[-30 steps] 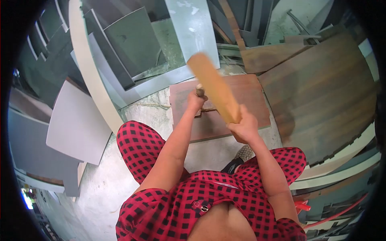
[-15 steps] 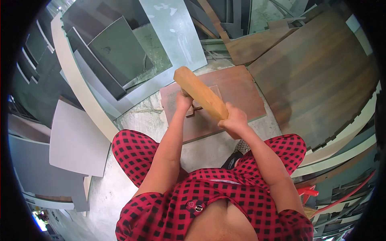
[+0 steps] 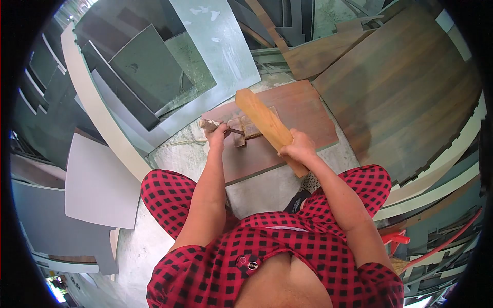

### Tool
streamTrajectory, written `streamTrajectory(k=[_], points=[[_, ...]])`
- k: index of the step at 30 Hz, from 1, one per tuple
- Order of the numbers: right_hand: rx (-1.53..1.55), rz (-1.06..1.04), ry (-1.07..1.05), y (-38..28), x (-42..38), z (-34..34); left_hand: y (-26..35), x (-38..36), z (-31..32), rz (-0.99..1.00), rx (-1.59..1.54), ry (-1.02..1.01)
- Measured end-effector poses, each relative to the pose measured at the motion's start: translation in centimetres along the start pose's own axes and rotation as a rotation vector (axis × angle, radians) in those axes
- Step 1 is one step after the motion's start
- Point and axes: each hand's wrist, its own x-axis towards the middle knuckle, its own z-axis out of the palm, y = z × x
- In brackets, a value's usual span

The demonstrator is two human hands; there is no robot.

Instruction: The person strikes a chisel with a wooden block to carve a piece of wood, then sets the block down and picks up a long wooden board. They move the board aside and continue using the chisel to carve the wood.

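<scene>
My left hand (image 3: 216, 133) is closed around a chisel-like tool (image 3: 210, 124) with a thick, worn handle. Its dark shaft points right, toward small wooden pieces (image 3: 239, 137) on a reddish-brown board (image 3: 308, 113). In my right hand (image 3: 300, 148) is a long, light wooden block (image 3: 264, 119), gripped near its lower end. The block slants up to the left above the board and hides part of the wooden pieces. Whether the tool's tip touches them I cannot tell.
A large brown wood panel (image 3: 395, 87) lies at the right. A pale blue-grey frame (image 3: 226, 46) stands beyond the board. Curved light strips (image 3: 97, 108) and a white panel (image 3: 97, 179) are at the left. Red-handled things (image 3: 398, 238) lie at the lower right.
My left hand has moved left, bringing the tool's handle out from behind the wooden block. The block's upper end has shifted right, and my right hand is slightly lower on the left.
</scene>
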Motion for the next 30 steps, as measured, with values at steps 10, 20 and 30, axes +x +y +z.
streamTrajectory(k=[10,20,30], points=[[0.228,-0.400,0.239,-3.1,-2.7,-1.2,0.4,-1.5,4.6,0.333,0.670,-0.164],[0.154,-0.292,0.177,-2.7,-3.3,-2.1,-0.1,-1.6,5.4,0.350,0.657,-0.191],[0.083,-0.283,0.160,-2.2,-2.9,-1.6,-0.3,-0.7,5.1,0.329,0.632,-0.204]])
